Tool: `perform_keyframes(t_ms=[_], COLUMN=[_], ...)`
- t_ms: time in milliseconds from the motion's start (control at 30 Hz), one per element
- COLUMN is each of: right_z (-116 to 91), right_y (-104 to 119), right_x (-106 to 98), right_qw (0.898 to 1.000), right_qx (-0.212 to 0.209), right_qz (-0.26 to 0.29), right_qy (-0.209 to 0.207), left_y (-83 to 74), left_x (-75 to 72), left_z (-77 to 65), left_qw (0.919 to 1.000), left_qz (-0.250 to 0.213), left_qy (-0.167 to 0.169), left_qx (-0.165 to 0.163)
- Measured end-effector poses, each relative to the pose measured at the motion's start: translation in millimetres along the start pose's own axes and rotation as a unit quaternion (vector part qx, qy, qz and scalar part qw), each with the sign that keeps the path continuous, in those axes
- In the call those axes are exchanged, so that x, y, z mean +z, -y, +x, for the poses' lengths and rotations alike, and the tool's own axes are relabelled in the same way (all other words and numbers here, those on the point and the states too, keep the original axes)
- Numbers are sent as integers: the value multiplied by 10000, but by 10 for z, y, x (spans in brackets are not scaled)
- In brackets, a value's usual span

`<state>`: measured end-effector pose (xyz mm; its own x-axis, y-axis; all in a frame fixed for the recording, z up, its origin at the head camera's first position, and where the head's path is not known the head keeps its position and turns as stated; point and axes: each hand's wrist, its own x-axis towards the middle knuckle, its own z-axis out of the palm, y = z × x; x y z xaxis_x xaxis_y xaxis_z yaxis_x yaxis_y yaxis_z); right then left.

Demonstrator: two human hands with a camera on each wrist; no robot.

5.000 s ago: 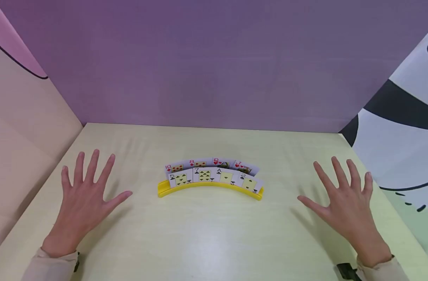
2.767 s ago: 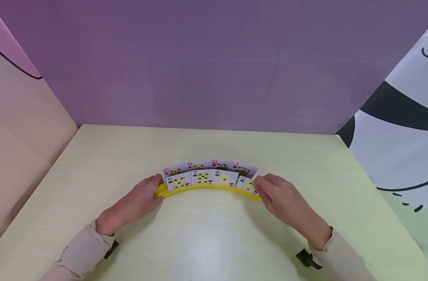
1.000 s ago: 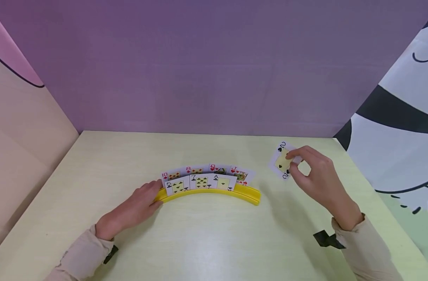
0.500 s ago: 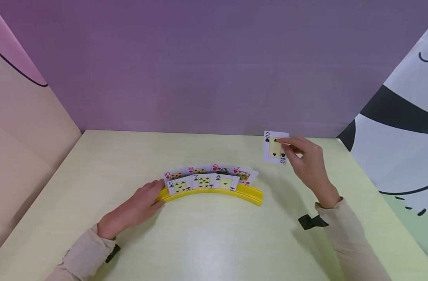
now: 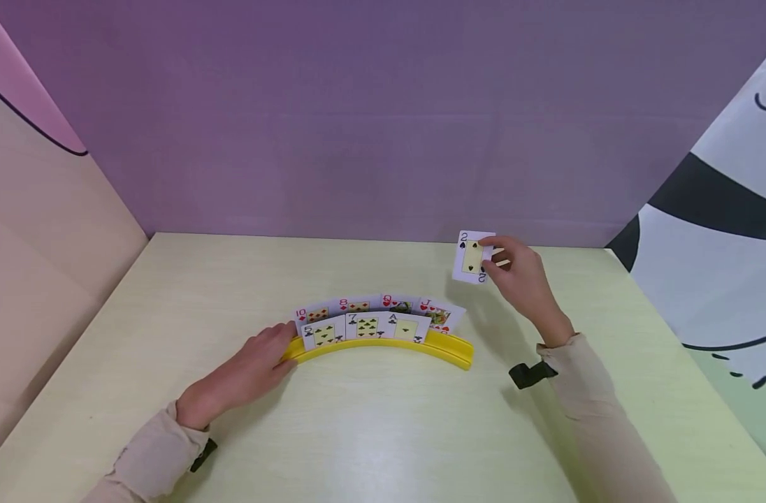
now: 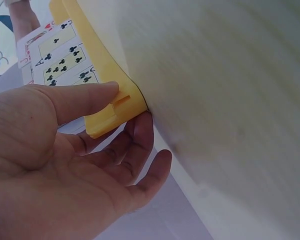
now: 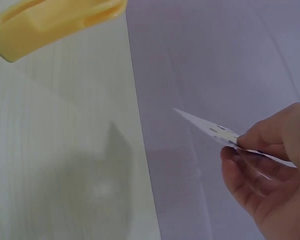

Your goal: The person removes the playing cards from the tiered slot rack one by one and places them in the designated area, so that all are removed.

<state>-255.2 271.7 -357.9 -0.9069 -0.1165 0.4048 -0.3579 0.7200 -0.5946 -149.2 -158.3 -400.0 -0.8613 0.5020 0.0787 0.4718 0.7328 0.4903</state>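
Observation:
A curved yellow card holder (image 5: 451, 349) stands on the table with two rows of playing cards. Its front row has the five (image 5: 323, 334), seven (image 5: 366, 325) and ace of clubs (image 5: 407, 326); behind them are the ten, eight, queen and jack (image 5: 438, 314) in red suits. My left hand (image 5: 247, 370) grips the holder's left end, thumb (image 6: 90, 97) on the near side and fingers behind. Above the table, beyond the holder's right end, my right hand (image 5: 520, 279) pinches the two of spades (image 5: 471, 255) by its right edge. The right wrist view shows this card (image 7: 210, 127) nearly edge-on.
The pale wooden table (image 5: 370, 433) ends at a purple back panel (image 5: 383, 140). Side panels stand left (image 5: 49, 279) and right (image 5: 723, 265). The holder's right end shows a bare yellow groove beside the ace.
Both hands came from open and apart to the holder. My right hand pulled the two of spades from the front row, carried it right, then away and back left. The left hand keeps its hold.

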Motion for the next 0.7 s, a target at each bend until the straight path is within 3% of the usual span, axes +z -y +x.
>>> perform_keyframes(t_ms=[133, 300, 433, 700], right_z=[58, 98, 102, 106], right_y=[-54, -111, -174, -309], right_x=[73, 161, 232, 336], right_qw=[9998, 9999, 10000, 9936], right_qx=[0, -95, 66, 638], right_qz=[-47, -10, -23, -265], right_qy=[215, 43, 57, 898], left_y=[-1, -4, -9, -7], left_x=[1, -2, -13, -18], left_z=[-2, 0, -2, -2], left_qw=[10000, 10000, 10000, 9999], left_qz=[7, -34, -47, -71], left_qy=[1, 18, 27, 70], left_qx=[11, -23, -47, -91])
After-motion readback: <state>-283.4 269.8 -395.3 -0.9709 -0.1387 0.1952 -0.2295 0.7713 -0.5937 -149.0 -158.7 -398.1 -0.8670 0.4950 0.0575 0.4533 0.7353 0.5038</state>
